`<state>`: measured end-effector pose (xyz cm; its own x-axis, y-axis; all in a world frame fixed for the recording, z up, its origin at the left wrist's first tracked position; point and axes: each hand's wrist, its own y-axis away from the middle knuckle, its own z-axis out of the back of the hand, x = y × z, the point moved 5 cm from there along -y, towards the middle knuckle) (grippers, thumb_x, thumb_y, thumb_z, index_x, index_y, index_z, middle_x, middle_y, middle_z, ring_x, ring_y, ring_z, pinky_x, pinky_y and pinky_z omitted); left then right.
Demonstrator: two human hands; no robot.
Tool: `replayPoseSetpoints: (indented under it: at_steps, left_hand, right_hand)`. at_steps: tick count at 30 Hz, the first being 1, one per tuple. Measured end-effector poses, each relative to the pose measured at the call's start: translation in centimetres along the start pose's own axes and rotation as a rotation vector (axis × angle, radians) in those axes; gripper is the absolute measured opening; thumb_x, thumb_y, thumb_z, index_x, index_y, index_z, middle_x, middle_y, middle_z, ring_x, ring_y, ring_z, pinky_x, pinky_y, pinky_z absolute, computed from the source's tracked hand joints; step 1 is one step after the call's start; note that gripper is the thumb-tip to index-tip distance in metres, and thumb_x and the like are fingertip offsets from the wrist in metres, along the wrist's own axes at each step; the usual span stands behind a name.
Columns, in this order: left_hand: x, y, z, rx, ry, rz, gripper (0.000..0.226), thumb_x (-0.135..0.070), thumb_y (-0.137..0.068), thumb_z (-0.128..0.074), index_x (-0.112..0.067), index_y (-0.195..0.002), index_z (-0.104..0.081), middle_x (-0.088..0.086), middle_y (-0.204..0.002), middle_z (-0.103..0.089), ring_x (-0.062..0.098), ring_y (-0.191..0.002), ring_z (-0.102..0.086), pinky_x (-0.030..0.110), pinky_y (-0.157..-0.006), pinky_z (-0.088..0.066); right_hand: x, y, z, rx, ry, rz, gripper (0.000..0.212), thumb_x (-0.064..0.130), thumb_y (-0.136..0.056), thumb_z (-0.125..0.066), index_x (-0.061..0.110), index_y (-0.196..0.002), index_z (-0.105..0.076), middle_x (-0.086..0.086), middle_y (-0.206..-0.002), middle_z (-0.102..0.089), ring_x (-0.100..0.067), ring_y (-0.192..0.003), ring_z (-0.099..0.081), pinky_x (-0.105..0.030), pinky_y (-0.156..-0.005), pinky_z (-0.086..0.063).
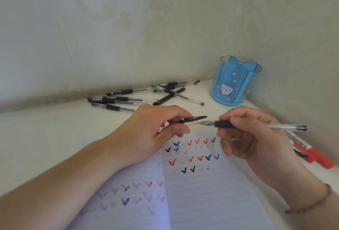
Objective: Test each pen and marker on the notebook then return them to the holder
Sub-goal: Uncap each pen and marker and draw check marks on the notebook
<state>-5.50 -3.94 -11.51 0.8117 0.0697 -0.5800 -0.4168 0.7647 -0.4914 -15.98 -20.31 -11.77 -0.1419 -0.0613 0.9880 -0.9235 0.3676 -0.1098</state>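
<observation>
Pen (256, 126) pinched in my right hand (256, 145), its cap (194, 119) in my left hand (152, 132), both above notebook (211, 184).

I see the notebook (211, 189) nearest me on the table (45, 138); loose pens (146, 94) lie behind it, holder (235, 81) behind-right, markers (311, 152) just right.

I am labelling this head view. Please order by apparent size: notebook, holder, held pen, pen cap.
1. notebook, though nearest the camera
2. holder
3. pen, longer than the holder is tall, but thin
4. cap
</observation>
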Motion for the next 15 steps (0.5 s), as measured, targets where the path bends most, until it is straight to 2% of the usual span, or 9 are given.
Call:
replayPoseSetpoints:
  at_steps: [3, 6, 9, 12, 15]
  left_hand:
    - [-0.2, 0.0, -0.1, 0.003, 0.024, -0.028, 0.018, -0.033, -0.092, -0.06, -0.034, -0.11, -0.06, -0.017, -0.088, -0.07, -0.006, -0.08, -0.065, 0.005, -0.074, -0.043]
    - [-0.4, 0.0, 0.0, -0.005, 0.039, -0.056, 0.018, -0.031, -0.092, -0.058, -0.031, -0.11, -0.061, -0.015, -0.086, -0.07, -0.005, -0.078, -0.066, 0.009, -0.071, -0.046]
    - [-0.5, 0.1, 0.0, -0.018, 0.059, -0.065, 0.02, -0.03, -0.092, -0.058, -0.026, -0.11, -0.067, -0.014, -0.083, -0.07, -0.003, -0.076, -0.066, 0.007, -0.072, -0.045]
    - [-0.7, 0.1, -0.2, -0.017, 0.061, -0.082, 0.024, -0.029, -0.092, -0.058, -0.019, -0.111, -0.069, -0.011, -0.075, -0.069, 0.001, -0.071, -0.065, 0.008, -0.07, -0.045]
    - [-0.8, 0.1, -0.4, 0.013, 0.077, -0.064, 0.024, -0.031, -0.093, -0.055, -0.023, -0.113, -0.067, -0.011, -0.073, -0.068, 0.004, -0.068, -0.064, 0.008, -0.069, -0.043]
  right_hand:
    - [0.0, 0.0, -0.2, 0.017, 0.003, -0.014, 0.016, 0.013, -0.073, -0.056, 0.017, -0.064, -0.068, -0.013, -0.059, -0.064, -0.023, -0.037, -0.049, -0.045, -0.051, -0.013]
    - [0.0, -0.1, -0.1, 0.055, -0.024, -0.018, 0.005, 0.02, -0.066, -0.068, 0.018, -0.064, -0.065, -0.012, -0.061, -0.065, -0.024, -0.038, -0.049, -0.046, -0.052, -0.013]
    - [0.1, -0.2, 0.0, 0.092, -0.016, -0.009, 0.029, 0.035, -0.053, -0.083, 0.017, -0.068, -0.065, -0.012, -0.064, -0.067, -0.023, -0.04, -0.051, -0.044, -0.052, -0.015]
    - [0.0, -0.1, -0.4, 0.149, 0.019, 0.01, 0.038, 0.047, -0.055, -0.084, 0.017, -0.073, -0.07, -0.013, -0.07, -0.071, -0.022, -0.041, -0.055, -0.025, -0.046, -0.024]
    - [-0.3, 0.0, -1.0, 0.175, 0.024, 0.02, 0.037, 0.046, -0.056, -0.085, 0.017, -0.075, -0.073, -0.015, -0.075, -0.073, -0.023, -0.042, -0.058, -0.021, -0.039, -0.032]
